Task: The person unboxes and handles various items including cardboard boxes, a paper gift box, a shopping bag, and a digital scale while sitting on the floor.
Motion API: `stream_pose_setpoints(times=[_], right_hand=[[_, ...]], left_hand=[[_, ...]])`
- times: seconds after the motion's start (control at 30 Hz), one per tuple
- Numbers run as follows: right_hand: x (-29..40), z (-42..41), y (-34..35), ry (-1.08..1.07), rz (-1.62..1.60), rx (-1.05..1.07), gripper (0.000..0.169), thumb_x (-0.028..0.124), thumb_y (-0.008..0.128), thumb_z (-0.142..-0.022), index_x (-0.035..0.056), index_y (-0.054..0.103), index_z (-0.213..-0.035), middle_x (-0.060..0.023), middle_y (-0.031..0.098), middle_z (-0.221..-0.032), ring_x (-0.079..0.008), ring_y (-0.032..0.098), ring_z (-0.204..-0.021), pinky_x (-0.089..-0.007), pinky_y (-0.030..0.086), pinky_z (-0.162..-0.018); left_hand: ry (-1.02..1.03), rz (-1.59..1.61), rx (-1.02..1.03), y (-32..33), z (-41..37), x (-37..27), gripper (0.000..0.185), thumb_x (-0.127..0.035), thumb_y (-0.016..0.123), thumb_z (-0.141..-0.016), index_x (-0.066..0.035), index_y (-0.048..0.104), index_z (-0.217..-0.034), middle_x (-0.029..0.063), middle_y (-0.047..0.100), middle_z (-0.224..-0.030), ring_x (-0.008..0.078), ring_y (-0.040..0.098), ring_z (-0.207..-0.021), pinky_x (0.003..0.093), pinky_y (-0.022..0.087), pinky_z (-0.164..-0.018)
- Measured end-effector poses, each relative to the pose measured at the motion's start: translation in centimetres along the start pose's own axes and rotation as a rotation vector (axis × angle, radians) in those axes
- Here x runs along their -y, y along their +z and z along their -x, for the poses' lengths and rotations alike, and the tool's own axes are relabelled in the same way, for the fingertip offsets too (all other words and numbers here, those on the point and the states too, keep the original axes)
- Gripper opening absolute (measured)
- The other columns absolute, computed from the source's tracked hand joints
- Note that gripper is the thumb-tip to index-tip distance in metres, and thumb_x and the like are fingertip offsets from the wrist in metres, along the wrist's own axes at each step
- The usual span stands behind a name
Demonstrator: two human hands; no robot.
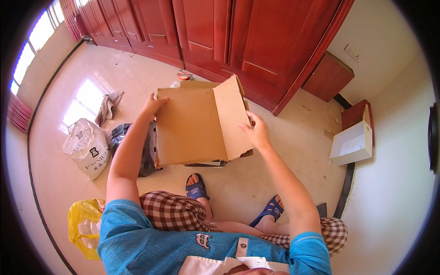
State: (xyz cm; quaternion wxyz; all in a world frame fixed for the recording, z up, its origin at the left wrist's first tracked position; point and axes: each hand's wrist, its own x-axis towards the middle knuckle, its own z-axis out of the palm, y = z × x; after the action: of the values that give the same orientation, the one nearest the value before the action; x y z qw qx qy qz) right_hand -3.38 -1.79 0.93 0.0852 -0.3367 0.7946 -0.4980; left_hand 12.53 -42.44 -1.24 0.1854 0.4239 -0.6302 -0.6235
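Note:
A flattened piece of brown corrugated cardboard is held up in front of me, above the floor. My left hand grips its left edge near the upper corner, thumb on the near face. On the opposite side, my right hand pinches the lighter folded flap, its fingers behind the edge. More cardboard layers show behind the flap and along the top. Below the lower edge, a dark flat item peeks out, mostly hidden. A dark plastic bag sits partly behind the cardboard and my left forearm.
Red wooden cabinets line the far side. Leftward lie a printed white plastic bag, a grey cloth and a yellow bag. By the right wall are a white open box and a reddish-brown box. My sandalled feet are below.

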Motion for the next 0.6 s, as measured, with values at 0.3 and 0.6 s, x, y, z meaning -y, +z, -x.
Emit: stream_pose_setpoints(times=[0.3,0.6], right_hand=[[6.4,-15.1,-4.7,0.057,-0.1,0.444,0.066,0.008,0.072,-0.086,0.0024,0.041,-0.144,-0.0179,0.067,-0.119,-0.0189,0.066,-0.104,-0.0329,0.052,-0.09],[1.6,-14.8,6.3,-0.317,0.741,0.111,0.083,0.029,0.078,-0.077,0.0203,0.037,-0.148,-0.0106,0.039,-0.151,-0.0272,0.033,-0.142,-0.0549,0.033,-0.111]], left_hand=[[0.037,0.625,0.278,-7.1,15.9,-5.4,0.019,-0.006,0.062,-0.088,-0.001,0.062,-0.107,0.0086,0.068,-0.098,0.019,0.066,-0.093,0.0323,0.057,-0.083],[-0.26,0.774,0.292,1.8,26.8,4.7,0.035,-0.01,0.059,-0.097,-0.003,0.051,-0.131,0.0087,0.061,-0.123,0.0207,0.063,-0.109,0.0332,0.058,-0.091]])
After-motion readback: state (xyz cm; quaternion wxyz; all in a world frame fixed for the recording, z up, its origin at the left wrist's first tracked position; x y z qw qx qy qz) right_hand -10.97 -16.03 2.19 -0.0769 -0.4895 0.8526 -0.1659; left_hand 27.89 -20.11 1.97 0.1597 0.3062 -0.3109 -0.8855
